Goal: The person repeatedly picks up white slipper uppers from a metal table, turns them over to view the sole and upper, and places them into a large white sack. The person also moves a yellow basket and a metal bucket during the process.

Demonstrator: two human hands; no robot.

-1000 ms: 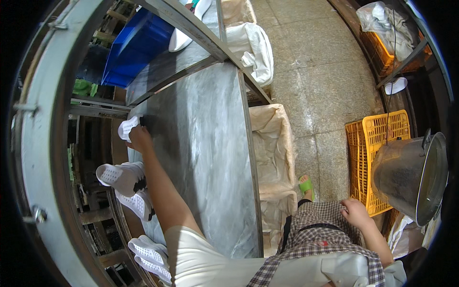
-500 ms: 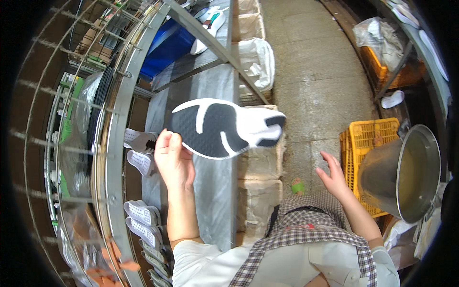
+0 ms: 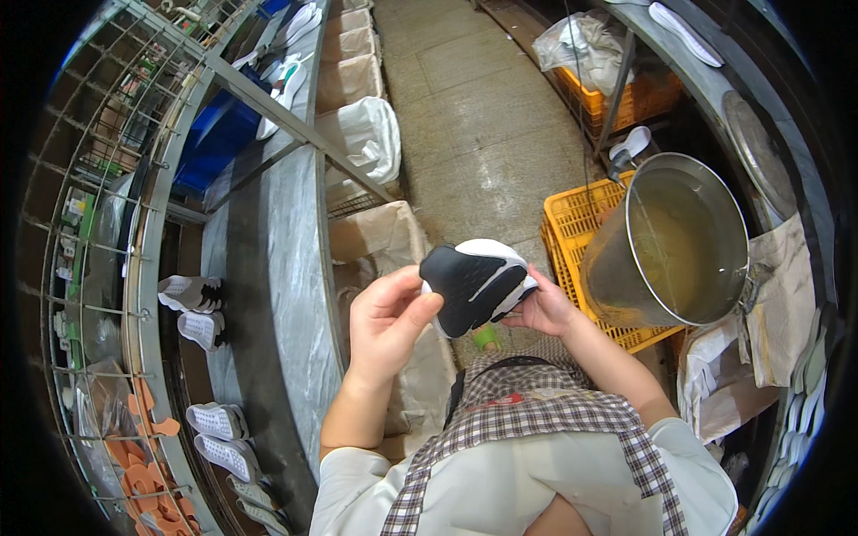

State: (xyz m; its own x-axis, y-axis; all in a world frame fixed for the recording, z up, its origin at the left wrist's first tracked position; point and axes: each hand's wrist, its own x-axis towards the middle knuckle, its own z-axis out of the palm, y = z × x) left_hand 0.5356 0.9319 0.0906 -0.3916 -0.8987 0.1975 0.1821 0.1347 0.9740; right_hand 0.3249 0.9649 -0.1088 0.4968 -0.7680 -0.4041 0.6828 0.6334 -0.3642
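Note:
A black-and-white shoe sole (image 3: 474, 284) is held in front of my body, above the aisle. My left hand (image 3: 386, 323) pinches its left end between thumb and fingers. The right hand (image 3: 545, 308) grips the opposite end, with some of its fingers hidden behind the sole. The patterned black side faces up towards me, with white along the far edge, and the sole looks bent or foreshortened.
To the left runs a grey bench (image 3: 286, 259) behind a metal frame, with several white-grey soles (image 3: 226, 456) beside it. Lined bins (image 3: 357, 134) stand along the aisle. At right, a metal bucket (image 3: 684, 241) of yellowish liquid is by yellow crates (image 3: 572, 214).
My left hand has brought the sole nearer and to the right, turning it. My right hand, free before, now grips its other end. The view has swung to the right.

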